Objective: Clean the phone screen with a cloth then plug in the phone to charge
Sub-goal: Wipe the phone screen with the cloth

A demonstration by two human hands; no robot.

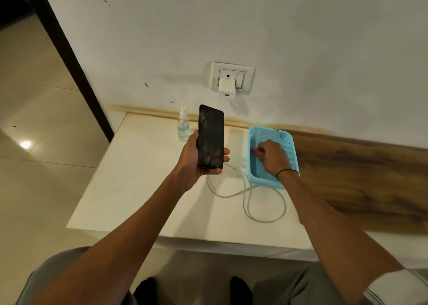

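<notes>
My left hand (192,163) holds a black phone (210,135) upright above the white table (139,177), its dark screen smudged with fingerprints and facing me. My right hand (272,156) reaches down into a light blue plastic basket (266,130) with its fingers curled and pinched together. Whether they grip anything is hidden, and I cannot make out a cloth for sure. A white charging cable (245,193) lies looped on the table in front of the basket. A white charger adapter (226,88) sits plugged into the wall socket (243,69), its port facing down with no cable in it.
A small clear spray bottle (183,126) stands at the table's back edge, just left of the phone. A wood-grain panel (359,177) runs to the right of the table. Tiled floor (34,142) lies to the left. My knees are at the table's near edge.
</notes>
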